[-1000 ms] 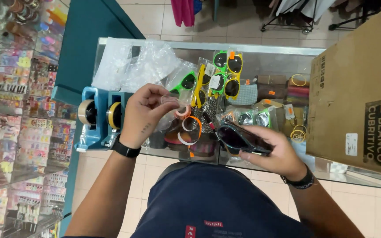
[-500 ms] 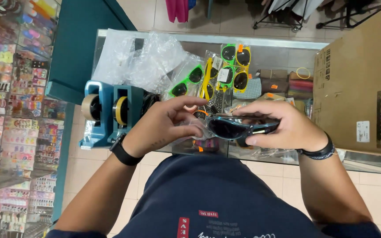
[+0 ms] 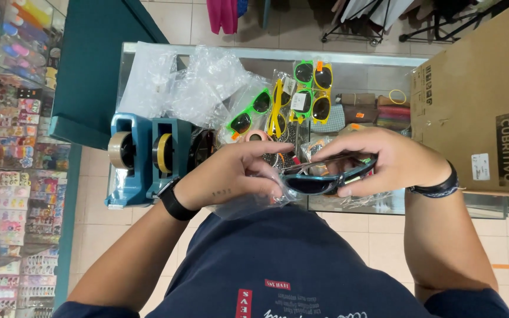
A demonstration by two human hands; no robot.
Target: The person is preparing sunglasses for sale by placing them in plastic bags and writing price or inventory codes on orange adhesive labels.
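While both hands work close to the body, the right hand (image 3: 393, 162) grips a pair of dark sunglasses (image 3: 325, 179) with a teal frame by the right end, fingers curled over the top. Left hand (image 3: 231, 176) pinches the other end together with a clear bag (image 3: 254, 203) that hangs below it. Sunglasses sit between the hands, above the near edge of the glass tabletop (image 3: 360, 73), not resting on it.

Step in hand looks like bagging: getting glasses and sleeve lined up. Next move likely calls for finding the bag mouth and holding it open with the left fingers while the right slides the frame in straight.

Further out: two tape dispensers (image 3: 148, 156) at left, loose clear bags (image 3: 201, 82), green and yellow sunglasses (image 3: 301, 94), a cardboard box (image 3: 478, 100) at right.

Hard to tell: whether any part of the glasses is already inside the bag; the bag opening is hidden under the left fingers. Items beneath the hands are mostly covered.
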